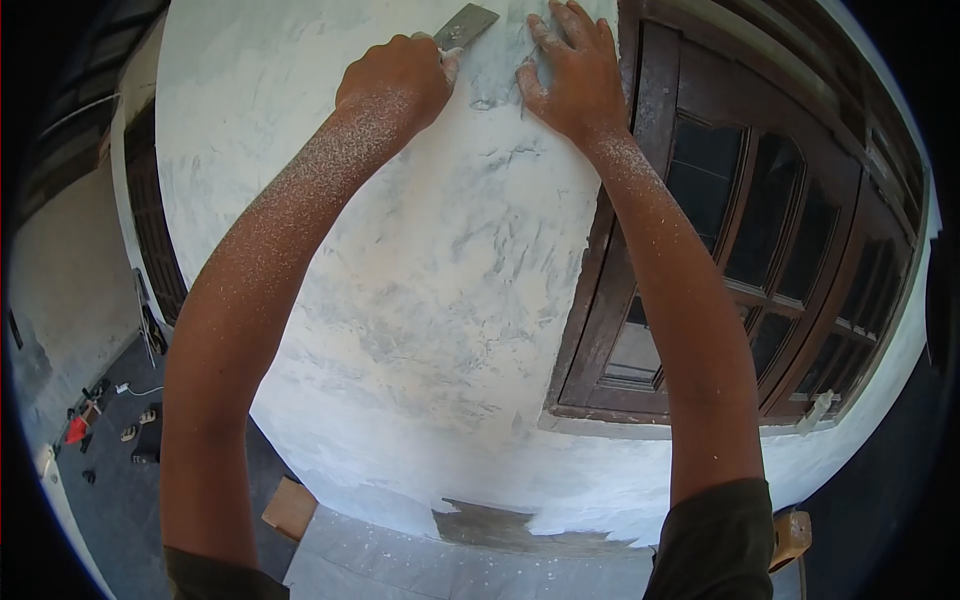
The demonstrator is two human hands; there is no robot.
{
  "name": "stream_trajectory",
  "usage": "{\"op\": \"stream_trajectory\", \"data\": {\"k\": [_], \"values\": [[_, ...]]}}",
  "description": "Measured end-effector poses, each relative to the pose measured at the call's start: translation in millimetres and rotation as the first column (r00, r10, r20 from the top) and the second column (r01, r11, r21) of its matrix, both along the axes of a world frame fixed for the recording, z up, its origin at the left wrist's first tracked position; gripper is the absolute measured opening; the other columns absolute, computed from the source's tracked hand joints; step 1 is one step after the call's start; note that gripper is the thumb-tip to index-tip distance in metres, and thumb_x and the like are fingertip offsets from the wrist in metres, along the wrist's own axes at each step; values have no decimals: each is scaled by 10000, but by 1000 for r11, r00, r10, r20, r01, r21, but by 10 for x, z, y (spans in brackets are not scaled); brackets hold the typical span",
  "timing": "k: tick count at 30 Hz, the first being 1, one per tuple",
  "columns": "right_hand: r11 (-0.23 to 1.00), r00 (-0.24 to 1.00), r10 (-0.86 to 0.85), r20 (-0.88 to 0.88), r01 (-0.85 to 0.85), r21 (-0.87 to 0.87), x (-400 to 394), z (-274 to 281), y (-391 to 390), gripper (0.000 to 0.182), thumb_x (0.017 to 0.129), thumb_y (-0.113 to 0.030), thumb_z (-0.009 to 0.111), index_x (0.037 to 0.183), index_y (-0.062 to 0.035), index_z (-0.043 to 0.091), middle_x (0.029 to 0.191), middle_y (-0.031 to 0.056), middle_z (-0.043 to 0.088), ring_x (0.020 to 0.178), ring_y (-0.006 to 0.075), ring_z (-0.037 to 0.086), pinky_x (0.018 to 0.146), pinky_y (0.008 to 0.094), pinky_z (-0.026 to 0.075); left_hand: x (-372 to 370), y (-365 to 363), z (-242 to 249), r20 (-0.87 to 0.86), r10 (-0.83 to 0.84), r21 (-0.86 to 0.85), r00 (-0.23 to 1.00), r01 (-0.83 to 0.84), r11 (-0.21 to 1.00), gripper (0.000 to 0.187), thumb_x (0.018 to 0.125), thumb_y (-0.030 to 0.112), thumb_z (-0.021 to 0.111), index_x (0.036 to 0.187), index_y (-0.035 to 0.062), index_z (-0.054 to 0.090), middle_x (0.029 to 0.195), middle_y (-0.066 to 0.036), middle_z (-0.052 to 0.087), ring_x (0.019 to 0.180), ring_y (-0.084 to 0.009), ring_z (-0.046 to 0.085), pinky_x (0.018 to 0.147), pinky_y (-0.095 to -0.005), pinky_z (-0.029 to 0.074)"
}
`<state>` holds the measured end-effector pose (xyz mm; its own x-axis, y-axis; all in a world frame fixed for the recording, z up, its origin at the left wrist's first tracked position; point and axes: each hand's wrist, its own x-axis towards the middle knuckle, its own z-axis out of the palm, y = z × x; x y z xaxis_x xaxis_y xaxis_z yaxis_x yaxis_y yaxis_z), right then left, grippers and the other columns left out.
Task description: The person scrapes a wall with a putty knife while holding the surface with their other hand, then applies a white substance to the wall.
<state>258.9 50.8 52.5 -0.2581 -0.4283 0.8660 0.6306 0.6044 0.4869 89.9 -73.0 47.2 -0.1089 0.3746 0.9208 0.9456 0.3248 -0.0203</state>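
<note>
My left hand [397, 80], dusted with white powder, is closed around a putty knife [466, 26]. The knife's flat metal blade points up and right over the patchy white wall [430, 230]; its handle is mostly hidden in my fist. To the right, my right hand [575, 75] rests with spread fingers against the wall, close to the window frame. A grey smear marks the wall between both hands. White flecks cover my left forearm and my right wrist.
A brown wooden window [690, 90] with dark panes fills the right side. Below lies a grey tiled floor [370, 560] with white specks and a cardboard-coloured box [290, 508]. Sandals [130, 433] and a red object [76, 430] lie on the floor at left.
</note>
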Motion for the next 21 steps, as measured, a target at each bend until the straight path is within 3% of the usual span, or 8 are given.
{"op": "stream_trajectory", "data": {"k": [4,6,7,10,11,13,20,21], "values": [[1000,1000,-17,0,17,-23,-17,-7,-2,571,807,-207,685,1307,63,629,1465,296,507,1435,437,403,1232,556,262,-102,1,148,-69,51,-22,996,-53,998,502,1079,460,506,1183,20,727,931,-159,765,735,-239,753,663,-394,630],[999,999,-47,-16,47,-8,-16,10,5,574,809,-208,686,1309,68,627,1468,294,505,1437,436,400,1234,555,257,-74,-66,281,-77,42,-76,996,-48,996,416,1075,396,544,1176,52,756,993,-128,775,854,-249,772,745,-409,639],[999,999,-44,-17,44,-11,-17,1,9,574,809,-208,686,1309,68,627,1468,294,505,1437,436,400,1234,555,257,163,-337,363,131,32,-176,991,-9,984,393,1069,285,480,1206,-18,690,1133,-195,742,1005,-315,739,884,-428,600],[999,999,-53,-12,53,13,-12,-8,7,580,812,-206,687,1316,73,621,1477,293,499,1444,435,392,1239,553,250,175,-305,332,178,20,-179,984,12,984,421,1076,306,462,1229,-20,679,1154,-195,737,1029,-306,732,894,-444,594],[999,999,-50,-8,50,8,-4,4,11,579,814,-204,685,1318,75,619,1482,293,496,1449,433,387,1241,551,246,136,-234,249,182,17,-179,983,16,984,421,1076,306,462,1229,-20,679,1154,-195,737,1029,-306,732,894,-444,594],[999,999,-41,0,41,-8,-8,-19,15,579,816,-201,684,1320,76,618,1487,292,493,1454,431,382,1244,550,243,43,-101,-17,-50,37,-33,998,-39,999,463,1076,437,526,1164,39,744,931,-156,766,744,-241,759,663,-393,631],[999,999,-40,-16,40,-11,-8,-11,4,573,817,-200,679,1318,72,623,1493,288,493,1454,427,387,1245,544,244,57,-136,19,-43,57,-91,997,-61,994,452,1074,435,529,1166,50,748,946,-159,766,753,-244,763,662,-384,629],[999,999,-39,-15,39,-10,-8,-4,1,571,816,-199,678,1315,72,624,1491,288,495,1449,429,392,1244,544,246,101,-142,41,16,41,-85,999,-39,996,433,1075,422,534,1180,63,753,965,-135,769,809,-243,765,709,-393,629]]}}
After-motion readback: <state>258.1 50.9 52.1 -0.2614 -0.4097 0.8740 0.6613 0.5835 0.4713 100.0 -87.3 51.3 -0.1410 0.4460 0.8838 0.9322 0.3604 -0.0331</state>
